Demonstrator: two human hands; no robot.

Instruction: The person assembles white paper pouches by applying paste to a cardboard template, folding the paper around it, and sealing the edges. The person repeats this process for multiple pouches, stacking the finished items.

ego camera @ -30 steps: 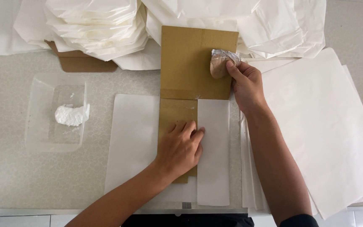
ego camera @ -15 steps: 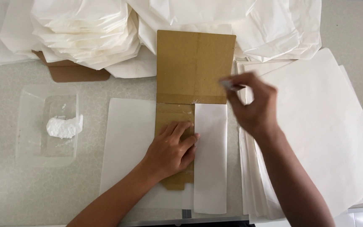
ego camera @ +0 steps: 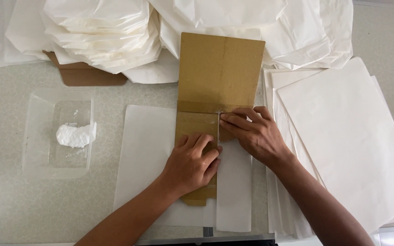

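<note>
A brown cardboard template [ego camera: 220, 68] lies on a white paper sheet [ego camera: 147, 150] in the middle of the table. A flap of the sheet [ego camera: 234, 191] is folded over the cardboard's right side. My left hand [ego camera: 191, 164] presses flat on the cardboard's lower part, fingers together. My right hand [ego camera: 254, 134] rests at the top of the folded flap, its fingertips touching the flap's left edge by the cardboard's crease. I cannot tell whether the right hand holds anything small.
A clear plastic tray [ego camera: 35, 136] with a lump of white paste [ego camera: 75, 135] sits at the left. A stack of flat white sheets [ego camera: 343, 141] lies at the right. Piles of folded white paper bags [ego camera: 101, 36] fill the back, over another cardboard piece [ego camera: 87, 77].
My right hand came down from the cardboard's upper right corner, where it held a small crumpled whitish wad, to the top of the folded flap. My left hand stayed pressing the cardboard.
</note>
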